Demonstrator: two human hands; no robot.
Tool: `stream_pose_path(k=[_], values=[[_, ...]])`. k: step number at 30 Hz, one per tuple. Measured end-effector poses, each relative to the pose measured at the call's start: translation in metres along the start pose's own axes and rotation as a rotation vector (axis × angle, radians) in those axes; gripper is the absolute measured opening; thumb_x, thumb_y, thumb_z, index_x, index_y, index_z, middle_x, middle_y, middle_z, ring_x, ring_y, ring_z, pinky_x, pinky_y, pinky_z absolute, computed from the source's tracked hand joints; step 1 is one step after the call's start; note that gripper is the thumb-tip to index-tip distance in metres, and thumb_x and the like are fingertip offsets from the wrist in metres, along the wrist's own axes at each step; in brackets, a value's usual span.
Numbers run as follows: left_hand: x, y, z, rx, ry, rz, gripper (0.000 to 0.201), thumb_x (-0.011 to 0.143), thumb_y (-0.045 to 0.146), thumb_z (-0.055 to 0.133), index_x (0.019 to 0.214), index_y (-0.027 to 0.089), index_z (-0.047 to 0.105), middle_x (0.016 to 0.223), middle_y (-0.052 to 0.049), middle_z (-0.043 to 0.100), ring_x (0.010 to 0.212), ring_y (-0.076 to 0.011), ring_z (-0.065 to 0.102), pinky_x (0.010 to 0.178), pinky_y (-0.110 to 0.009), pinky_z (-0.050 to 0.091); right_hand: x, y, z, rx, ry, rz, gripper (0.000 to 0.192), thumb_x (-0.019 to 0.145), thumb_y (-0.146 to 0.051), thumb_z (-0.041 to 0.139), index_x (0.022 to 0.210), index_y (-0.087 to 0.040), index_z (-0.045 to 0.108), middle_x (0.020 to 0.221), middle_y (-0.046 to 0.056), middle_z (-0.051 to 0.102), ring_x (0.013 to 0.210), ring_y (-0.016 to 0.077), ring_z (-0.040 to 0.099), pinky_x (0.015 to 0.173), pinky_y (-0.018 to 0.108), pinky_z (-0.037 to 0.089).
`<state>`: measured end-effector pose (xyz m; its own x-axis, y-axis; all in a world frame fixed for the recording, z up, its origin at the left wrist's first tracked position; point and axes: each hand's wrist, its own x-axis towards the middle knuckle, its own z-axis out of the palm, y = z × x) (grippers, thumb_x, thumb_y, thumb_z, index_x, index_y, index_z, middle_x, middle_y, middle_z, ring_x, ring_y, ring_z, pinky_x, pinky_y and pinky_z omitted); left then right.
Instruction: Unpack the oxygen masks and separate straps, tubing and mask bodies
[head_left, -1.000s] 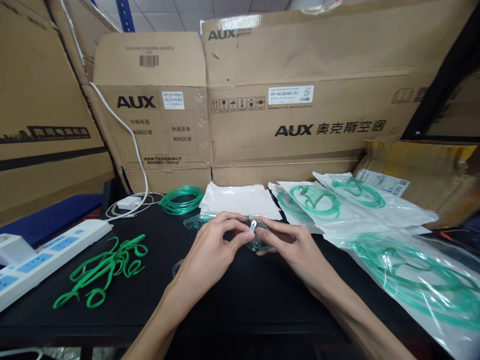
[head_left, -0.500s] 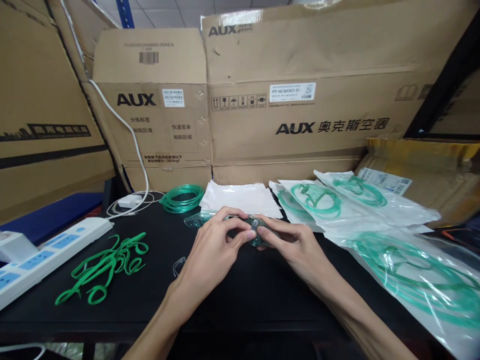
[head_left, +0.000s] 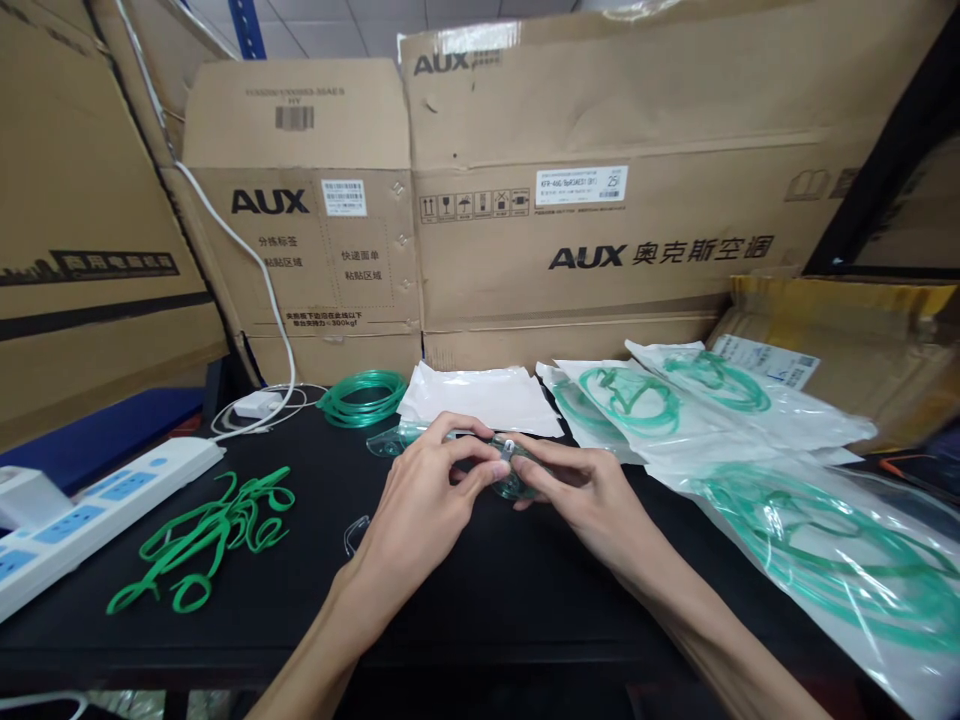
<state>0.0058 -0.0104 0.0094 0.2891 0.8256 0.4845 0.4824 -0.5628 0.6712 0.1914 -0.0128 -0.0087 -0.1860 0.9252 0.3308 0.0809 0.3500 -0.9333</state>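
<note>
Closest to the viewer, two bare forearms reach up from the bottom edge over a black tabletop [head_left: 480, 600]. The left hand [head_left: 420, 515] and the right hand [head_left: 592, 495] meet near the middle of the table, fingertips almost touching. Between them they pinch a clear, green-tinted soft plastic mask [head_left: 504, 470] with a small silver metal clip [head_left: 508, 449] on top; both hands are closed on it, thumbs and forefingers pressing at the clip. The mask sits just above the tabletop, and its clear edge shows past the left hand's fingers.

To the left of the hands lies a loose tangle of flat green elastic straps [head_left: 206, 535]. Beyond it, at the left edge, rests a white power strip with blue sockets [head_left: 82, 520]. To the right, well apart from the hands, a heap of clear plastic bags holding coiled green tubing [head_left: 810, 540] spreads to the right edge.

Farther back, just behind the hands, lies a flat stack of white empty plastic bags [head_left: 480, 398]. Beside it on the left sits a loose coil of green tubing [head_left: 364, 397], and further left a white charger with its cable [head_left: 259, 405] running upward.

At the back, large brown cardboard boxes printed "AUX" [head_left: 600, 200] stand as a wall along the table's far edge.
</note>
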Motion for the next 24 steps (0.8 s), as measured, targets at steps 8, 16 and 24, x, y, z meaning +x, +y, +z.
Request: stream_pose_path(k=[8,16,24], values=[[0.000,-0.002,-0.004,-0.020,0.011,0.018,0.009,0.092,0.026,0.070,0.101,0.026,0.069,0.119,0.001,0.062,0.104,-0.0170,0.065,0.081,-0.026,0.056,0.000,-0.004,0.000,-0.138,-0.004,0.080,0.036,0.094,-0.045,0.061,0.120,-0.023,0.075,0.101,0.006,0.073,0.046,0.0070,0.050,0.043,0.023,0.047],[0.001,-0.004,-0.006,0.075,-0.071,0.203,0.022,0.094,0.022,0.068,0.115,0.026,0.071,0.123,0.000,0.070,0.117,-0.0189,0.063,0.106,-0.032,0.046,-0.001,-0.011,-0.003,-0.189,-0.043,0.096,0.041,0.095,-0.054,0.057,0.111,-0.019,0.074,0.070,0.000,0.062,0.051,0.0107,0.048,0.046,0.024,0.038],[0.001,-0.005,-0.009,0.156,-0.092,0.200,0.034,0.096,0.023,0.067,0.130,0.026,0.067,0.133,0.001,0.068,0.126,-0.0181,0.060,0.111,-0.031,0.043,0.002,-0.012,-0.012,-0.155,-0.083,0.063,0.037,0.082,-0.043,0.078,0.111,-0.024,0.066,0.087,-0.002,0.067,0.069,0.0125,0.060,0.062,0.024,0.049]])
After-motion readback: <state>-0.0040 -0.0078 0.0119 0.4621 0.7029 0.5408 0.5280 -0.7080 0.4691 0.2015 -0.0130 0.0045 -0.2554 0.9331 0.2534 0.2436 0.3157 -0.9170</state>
